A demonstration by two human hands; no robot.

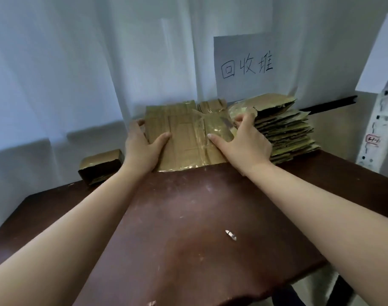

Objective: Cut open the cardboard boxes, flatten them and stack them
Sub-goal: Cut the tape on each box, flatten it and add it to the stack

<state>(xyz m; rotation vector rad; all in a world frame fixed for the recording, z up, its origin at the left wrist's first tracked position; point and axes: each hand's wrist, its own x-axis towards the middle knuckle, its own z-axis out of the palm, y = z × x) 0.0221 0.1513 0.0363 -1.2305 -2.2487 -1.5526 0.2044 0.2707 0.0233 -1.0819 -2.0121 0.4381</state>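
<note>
A flattened cardboard box point(184, 138) with shiny tape lies at the far middle of the brown table point(188, 217). My left hand point(142, 149) grips its left edge, thumb on top and fingers round the far side. My right hand point(241, 144) holds its right edge, thumb pressed on the tape and fingers curled at the far corner. A dark narrow strip point(226, 127) shows beside those fingers; I cannot tell what it is. Just right of that hand stands a stack of flattened boxes point(286, 133). A taped box that still has its shape point(100, 166) sits to the left.
A paper sign with handwritten characters point(244, 65) hangs on the white-draped wall behind the stack. A small white scrap point(230, 235) lies on the near table. A white post with markings point(378, 120) stands at the right edge.
</note>
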